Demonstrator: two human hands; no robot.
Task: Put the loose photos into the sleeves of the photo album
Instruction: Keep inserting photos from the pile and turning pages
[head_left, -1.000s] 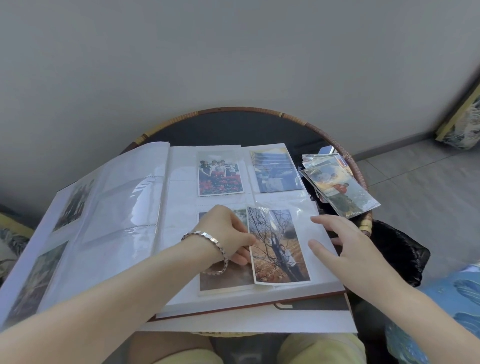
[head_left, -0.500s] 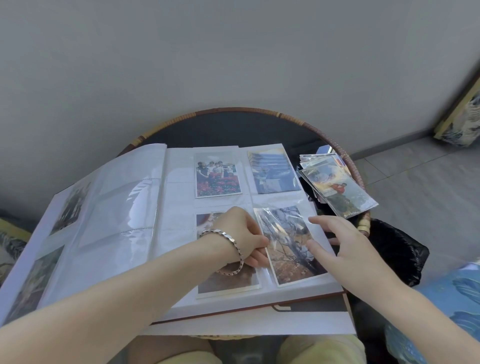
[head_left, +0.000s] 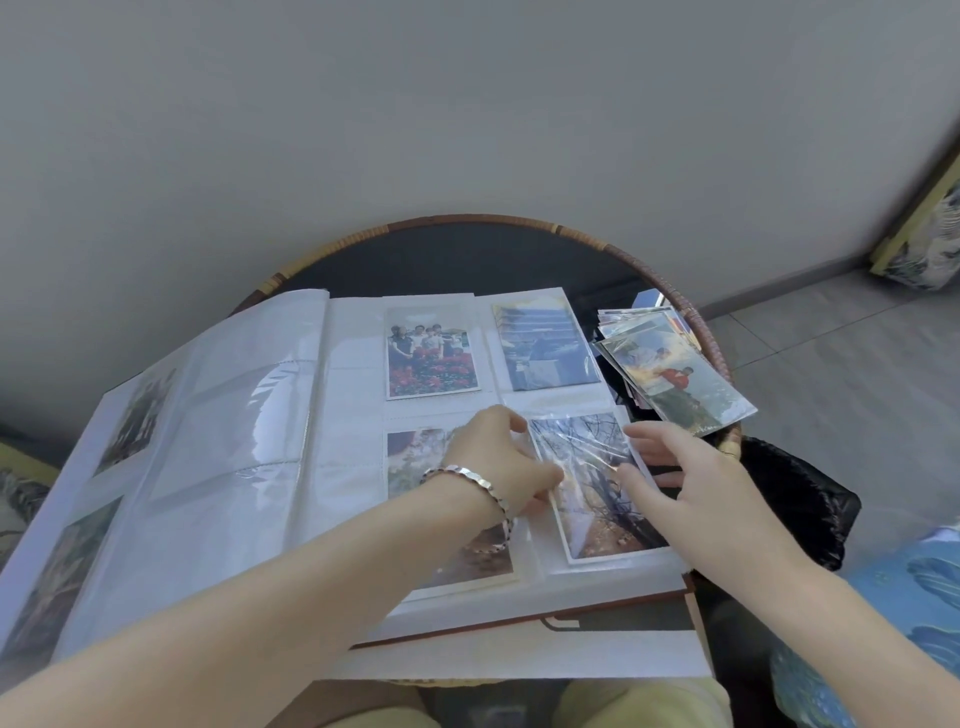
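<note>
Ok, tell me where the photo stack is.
Head view, right side: the photo stack sits on the table right of the album, beyond the right hand.

We had the photo album (head_left: 353, 364) open on the round table (head_left: 467, 221), with the stack of loose photos (head_left: 675, 374) just right of it. On the right page, the tree photo (head_left: 597, 493) lay in the near right sleeve, our left hand (head_left: 498, 462) at its left edge and our right hand (head_left: 685, 483) at its right.
</note>
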